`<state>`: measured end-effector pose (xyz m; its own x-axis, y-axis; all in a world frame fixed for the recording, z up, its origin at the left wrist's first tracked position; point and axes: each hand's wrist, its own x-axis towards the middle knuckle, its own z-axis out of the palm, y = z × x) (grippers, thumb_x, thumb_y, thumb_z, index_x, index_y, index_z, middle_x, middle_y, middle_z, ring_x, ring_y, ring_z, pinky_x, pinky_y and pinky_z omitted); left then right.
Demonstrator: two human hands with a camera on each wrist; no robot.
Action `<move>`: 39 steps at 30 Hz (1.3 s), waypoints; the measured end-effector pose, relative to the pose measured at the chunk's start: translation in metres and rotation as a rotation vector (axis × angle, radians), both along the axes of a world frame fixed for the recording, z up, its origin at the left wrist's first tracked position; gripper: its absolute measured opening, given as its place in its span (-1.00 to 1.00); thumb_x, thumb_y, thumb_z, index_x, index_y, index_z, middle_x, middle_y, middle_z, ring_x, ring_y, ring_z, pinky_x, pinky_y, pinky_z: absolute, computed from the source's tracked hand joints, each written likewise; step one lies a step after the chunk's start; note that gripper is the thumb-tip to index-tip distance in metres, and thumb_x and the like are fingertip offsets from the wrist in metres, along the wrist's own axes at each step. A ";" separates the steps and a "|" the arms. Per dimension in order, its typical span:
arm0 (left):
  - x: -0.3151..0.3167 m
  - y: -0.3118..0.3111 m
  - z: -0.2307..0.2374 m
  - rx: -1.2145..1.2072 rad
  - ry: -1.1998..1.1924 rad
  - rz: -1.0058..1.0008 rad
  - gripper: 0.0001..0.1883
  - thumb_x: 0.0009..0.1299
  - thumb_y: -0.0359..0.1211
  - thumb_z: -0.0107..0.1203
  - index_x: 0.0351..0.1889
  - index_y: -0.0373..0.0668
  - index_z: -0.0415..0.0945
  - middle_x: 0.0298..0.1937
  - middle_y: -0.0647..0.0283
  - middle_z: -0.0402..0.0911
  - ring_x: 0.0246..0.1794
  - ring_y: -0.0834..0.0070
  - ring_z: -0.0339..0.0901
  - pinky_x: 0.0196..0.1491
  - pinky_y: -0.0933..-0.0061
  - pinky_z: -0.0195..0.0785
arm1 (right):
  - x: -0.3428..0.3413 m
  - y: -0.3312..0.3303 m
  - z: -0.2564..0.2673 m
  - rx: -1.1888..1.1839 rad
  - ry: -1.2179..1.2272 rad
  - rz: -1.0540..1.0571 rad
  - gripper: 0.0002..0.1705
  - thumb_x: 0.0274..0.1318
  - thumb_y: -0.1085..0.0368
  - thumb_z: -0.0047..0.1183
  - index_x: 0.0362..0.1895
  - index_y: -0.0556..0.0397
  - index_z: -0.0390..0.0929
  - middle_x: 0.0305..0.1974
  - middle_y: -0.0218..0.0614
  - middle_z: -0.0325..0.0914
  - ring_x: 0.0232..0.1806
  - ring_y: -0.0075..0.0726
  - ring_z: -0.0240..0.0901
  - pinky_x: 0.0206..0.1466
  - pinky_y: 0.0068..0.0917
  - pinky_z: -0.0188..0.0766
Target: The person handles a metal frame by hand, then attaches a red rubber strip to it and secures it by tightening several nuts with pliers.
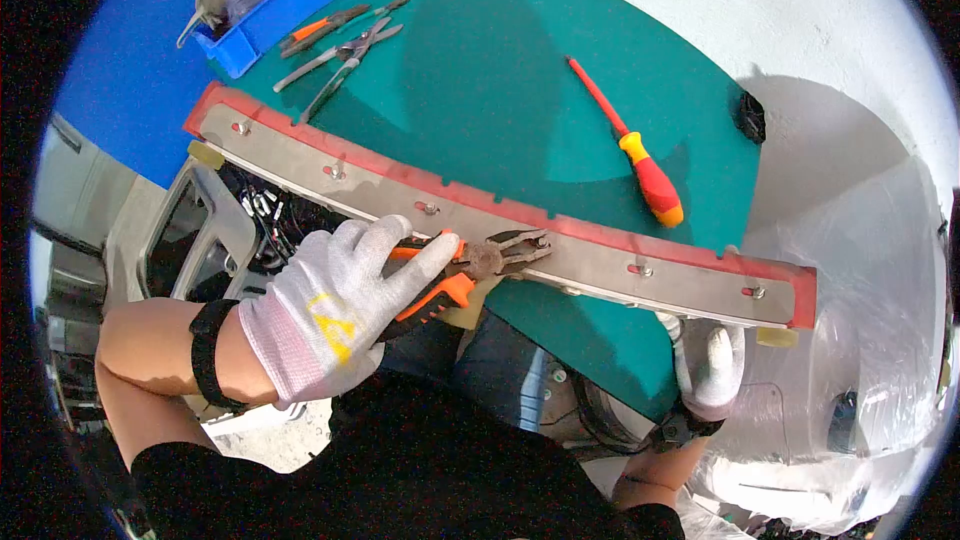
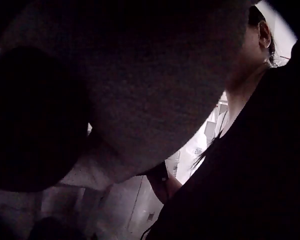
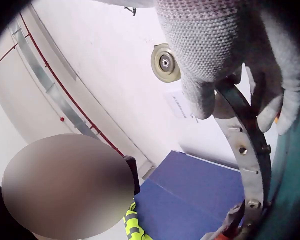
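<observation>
My left grip [image 1: 340, 300] holds the orange pliers [image 1: 484, 259] over the long metal strip [image 1: 595, 258]; my right grip [image 1: 712, 368] pinches its near edge.

There are two hands [image 1: 335, 308] [image 1: 712, 370], one strip [image 1: 482, 218], one screwdriver [image 1: 633, 148].

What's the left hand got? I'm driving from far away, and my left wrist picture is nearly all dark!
Observer: The left hand grips orange-handled pliers.
Operator: Cool! And the other one?
Observer: The right hand holds the long metal strip near one end.
Operator: Is anything lying around that nobody's holding?
Observer: Yes, a red-and-yellow screwdriver lies on the green table.
</observation>
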<state>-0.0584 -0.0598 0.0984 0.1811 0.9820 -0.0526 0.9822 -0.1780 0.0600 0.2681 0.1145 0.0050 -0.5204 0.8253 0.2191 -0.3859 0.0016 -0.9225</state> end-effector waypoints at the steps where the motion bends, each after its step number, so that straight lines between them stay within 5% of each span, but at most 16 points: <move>1: 0.000 -0.001 0.000 -0.002 0.007 -0.002 0.07 -0.14 -0.39 0.32 0.47 -0.23 0.11 0.14 -0.14 0.29 0.03 -0.14 0.40 0.04 0.01 0.38 | 0.001 0.000 0.000 -0.003 -0.004 -0.006 0.13 0.19 -0.05 0.18 0.57 0.05 -0.29 0.52 -0.19 -0.06 0.46 0.05 0.10 0.42 0.05 0.23; 7: 0.001 -0.004 0.004 -0.074 -0.101 -0.003 0.06 -0.06 -0.35 0.32 0.49 -0.25 0.06 0.12 -0.15 0.29 -0.01 -0.12 0.41 -0.01 -0.01 0.38 | 0.009 0.001 -0.009 -0.075 0.085 0.062 0.00 0.20 0.17 0.17 0.56 0.04 -0.17 0.50 -0.19 0.02 0.49 0.00 0.07 0.39 0.02 0.25; 10: 0.009 -0.003 0.015 -0.146 -0.089 0.040 0.03 -0.02 -0.34 0.30 0.48 -0.27 0.05 0.09 -0.16 0.29 -0.01 -0.12 0.42 0.00 0.02 0.40 | 0.005 0.000 -0.012 0.078 -0.002 -0.052 -0.07 0.23 0.03 0.14 0.51 0.14 -0.03 0.41 -0.06 0.17 0.40 0.08 0.20 0.34 0.02 0.30; 16: 0.033 -0.010 0.009 -0.140 -0.092 0.145 0.01 0.02 -0.32 0.30 0.47 -0.33 0.05 0.08 -0.20 0.29 -0.03 -0.14 0.44 -0.01 0.04 0.43 | 0.006 0.002 -0.010 -0.032 0.017 0.074 -0.16 0.23 0.06 0.16 0.45 0.17 0.10 0.35 -0.04 0.26 0.34 0.07 0.28 0.33 0.01 0.32; 33: 0.028 -0.005 0.020 -0.112 0.089 0.154 0.04 -0.05 -0.35 0.27 0.50 -0.20 0.07 0.11 -0.17 0.32 -0.08 -0.12 0.46 -0.05 0.04 0.44 | 0.008 0.000 -0.007 -0.042 0.078 0.123 -0.14 0.25 0.14 0.15 0.49 0.13 0.01 0.40 -0.05 0.19 0.38 0.11 0.24 0.34 0.07 0.33; 39: 0.027 -0.005 -0.001 -0.005 0.072 0.157 0.01 -0.09 -0.44 0.21 0.48 -0.21 0.13 0.14 -0.15 0.32 0.03 -0.13 0.41 0.08 0.06 0.37 | 0.009 -0.002 -0.004 -0.035 0.075 0.138 -0.16 0.25 0.14 0.10 0.49 0.13 0.02 0.42 -0.06 0.16 0.41 0.11 0.18 0.32 0.10 0.34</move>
